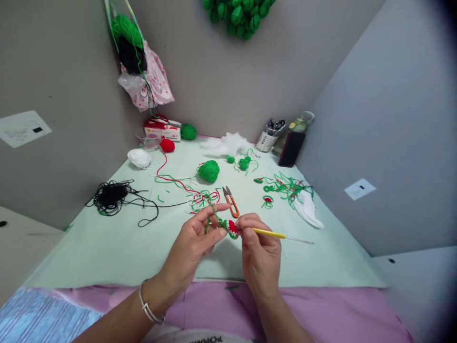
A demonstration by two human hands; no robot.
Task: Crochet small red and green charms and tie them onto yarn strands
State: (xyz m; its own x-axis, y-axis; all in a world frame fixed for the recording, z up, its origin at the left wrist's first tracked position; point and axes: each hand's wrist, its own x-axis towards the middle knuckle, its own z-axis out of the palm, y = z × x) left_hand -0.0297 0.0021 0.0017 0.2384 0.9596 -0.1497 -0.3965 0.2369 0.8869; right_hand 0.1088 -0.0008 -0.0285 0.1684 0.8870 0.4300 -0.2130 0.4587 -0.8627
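A small crochet piece in red, white and green is pinched by my left hand between thumb and fingers. Green yarn runs over the raised index finger of that hand down to the piece. My right hand grips a crochet hook by its yellow handle; one thin metal end sticks out to the right. The hook's other tip meets the crochet piece, its exact place in the stitches hidden by my fingers. Just beyond my hands lie orange-handled thread snips, blades pointing away.
Tangled yarn scraps, a green yarn ball and black yarn lie ahead and left. White stuffing sits at the back. Right stand a phone, a pen cup and small crochet pieces. Walls enclose the table.
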